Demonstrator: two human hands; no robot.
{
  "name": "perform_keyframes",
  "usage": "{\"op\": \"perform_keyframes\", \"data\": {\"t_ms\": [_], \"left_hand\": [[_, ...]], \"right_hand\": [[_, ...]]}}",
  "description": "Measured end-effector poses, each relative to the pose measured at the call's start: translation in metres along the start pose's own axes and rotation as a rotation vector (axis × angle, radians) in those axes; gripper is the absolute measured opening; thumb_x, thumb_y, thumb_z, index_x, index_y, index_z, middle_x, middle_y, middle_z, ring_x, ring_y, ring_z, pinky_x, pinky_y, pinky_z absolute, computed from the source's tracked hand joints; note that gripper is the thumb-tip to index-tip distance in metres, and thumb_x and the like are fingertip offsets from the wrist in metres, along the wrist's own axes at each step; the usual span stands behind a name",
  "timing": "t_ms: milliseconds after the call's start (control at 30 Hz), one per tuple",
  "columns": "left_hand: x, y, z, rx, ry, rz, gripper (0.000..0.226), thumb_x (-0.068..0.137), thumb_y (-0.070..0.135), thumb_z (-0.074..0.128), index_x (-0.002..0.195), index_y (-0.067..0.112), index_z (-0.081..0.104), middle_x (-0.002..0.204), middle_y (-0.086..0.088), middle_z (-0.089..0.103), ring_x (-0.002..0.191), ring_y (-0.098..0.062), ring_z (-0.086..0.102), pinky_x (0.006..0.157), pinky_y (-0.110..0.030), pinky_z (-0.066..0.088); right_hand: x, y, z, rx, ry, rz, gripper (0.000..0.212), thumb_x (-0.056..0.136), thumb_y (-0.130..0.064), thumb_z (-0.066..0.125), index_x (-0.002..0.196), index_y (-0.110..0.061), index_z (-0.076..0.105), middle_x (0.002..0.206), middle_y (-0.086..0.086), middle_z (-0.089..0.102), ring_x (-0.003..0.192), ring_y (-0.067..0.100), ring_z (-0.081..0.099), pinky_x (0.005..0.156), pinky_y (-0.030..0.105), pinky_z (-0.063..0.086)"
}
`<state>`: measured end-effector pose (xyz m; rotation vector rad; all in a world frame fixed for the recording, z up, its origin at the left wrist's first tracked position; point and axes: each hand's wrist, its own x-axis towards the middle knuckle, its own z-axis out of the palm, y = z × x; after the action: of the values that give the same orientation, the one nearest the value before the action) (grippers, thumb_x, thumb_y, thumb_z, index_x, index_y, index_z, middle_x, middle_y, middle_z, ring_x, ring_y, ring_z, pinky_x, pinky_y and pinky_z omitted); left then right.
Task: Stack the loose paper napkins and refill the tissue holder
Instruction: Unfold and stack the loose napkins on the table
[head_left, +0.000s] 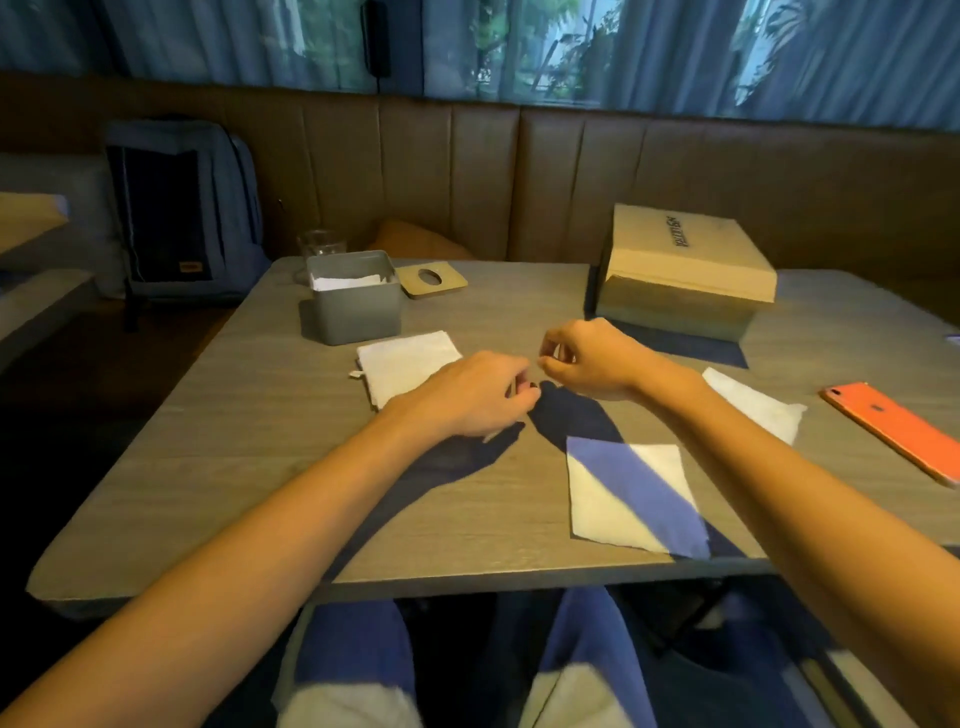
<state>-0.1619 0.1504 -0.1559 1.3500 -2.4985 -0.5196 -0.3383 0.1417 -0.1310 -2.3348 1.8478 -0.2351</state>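
Brown padded booth seating and curtained windows back a grey wood-grain bench (208, 467). Both bare forearms reach forward over it, wrists level, the two hands nearly meeting at mid-bench. Left hand (472, 397) is palm down with fingers curled under; right hand (587, 358) has fingers and thumb bent inward; neither grip visibly holds anything. Just beyond the left grip lies a stack of paper napkins (405, 364), partly under the hand, and past it stands the grey tissue holder (356, 306) with white napkins inside, its wooden lid (431, 280) beside it. One loose napkin (634, 496) lies nearer than the right grip, another (753, 402) beside that wrist. The cardboard box (685, 260) bears print too blurred to read. An orange phone (898, 426) lies far right.
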Motion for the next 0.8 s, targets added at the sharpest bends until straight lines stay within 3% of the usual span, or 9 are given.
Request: {"op": "perform_keyframes", "data": {"t_ms": [133, 267, 367, 533, 667, 800], "left_hand": [[0.006, 0.033, 0.022, -0.094, -0.143, 0.071, 0.022, 0.103, 0.042, 0.051, 0.101, 0.023, 0.061, 0.088, 0.004, 0.062, 0.078, -0.013, 0.057, 0.068, -0.030, 0.048], [0.012, 0.048, 0.041, -0.067, -0.167, 0.135, 0.028, 0.099, 0.049, 0.055, 0.106, 0.022, 0.058, 0.091, 0.007, 0.052, 0.078, -0.010, 0.049, 0.065, -0.029, 0.042], [0.014, 0.048, 0.051, 0.003, -0.188, 0.139, 0.031, 0.095, 0.052, 0.061, 0.107, 0.024, 0.056, 0.104, 0.003, 0.053, 0.087, -0.014, 0.053, 0.076, -0.037, 0.051], [0.013, 0.049, 0.051, -0.074, -0.212, 0.127, 0.033, 0.097, 0.053, 0.056, 0.110, 0.023, 0.056, 0.107, 0.003, 0.052, 0.091, -0.014, 0.053, 0.073, -0.027, 0.045], [0.014, 0.040, 0.047, -0.107, -0.186, 0.108, 0.026, 0.100, 0.042, 0.056, 0.111, 0.019, 0.058, 0.107, 0.001, 0.055, 0.093, -0.017, 0.055, 0.076, -0.030, 0.046], [0.011, 0.023, 0.039, -0.425, -0.122, -0.065, 0.012, 0.103, 0.035, 0.054, 0.111, 0.025, 0.053, 0.109, 0.000, 0.063, 0.098, -0.018, 0.062, 0.078, -0.034, 0.054]], "right_hand": [[-0.053, 0.029, -0.009, -0.001, -0.062, 0.080, 0.024, 0.100, -0.030, 0.055, 0.114, -0.014, 0.066, 0.106, 0.004, 0.067, 0.087, 0.016, 0.063, 0.073, 0.024, 0.048], [-0.092, 0.054, -0.010, -0.022, -0.186, 0.180, 0.030, 0.097, -0.041, 0.058, 0.115, -0.018, 0.064, 0.108, 0.002, 0.068, 0.090, 0.015, 0.062, 0.076, 0.024, 0.049], [-0.107, 0.068, -0.001, -0.045, -0.246, 0.224, 0.036, 0.093, -0.048, 0.061, 0.117, -0.022, 0.060, 0.108, 0.001, 0.067, 0.092, 0.018, 0.061, 0.080, 0.026, 0.048], [-0.109, 0.076, 0.009, -0.009, -0.170, 0.150, 0.019, 0.096, -0.042, 0.060, 0.099, -0.023, 0.062, 0.095, -0.001, 0.066, 0.079, 0.011, 0.057, 0.067, 0.018, 0.040], [-0.099, 0.073, 0.012, 0.179, -0.045, 0.153, 0.020, 0.099, -0.035, 0.056, 0.106, -0.018, 0.063, 0.104, 0.002, 0.067, 0.090, 0.016, 0.061, 0.076, 0.022, 0.050], [-0.088, 0.064, 0.017, 0.357, 0.139, 0.150, 0.019, 0.099, -0.038, 0.055, 0.106, -0.022, 0.062, 0.100, -0.005, 0.065, 0.087, 0.009, 0.063, 0.065, 0.013, 0.046]]}}
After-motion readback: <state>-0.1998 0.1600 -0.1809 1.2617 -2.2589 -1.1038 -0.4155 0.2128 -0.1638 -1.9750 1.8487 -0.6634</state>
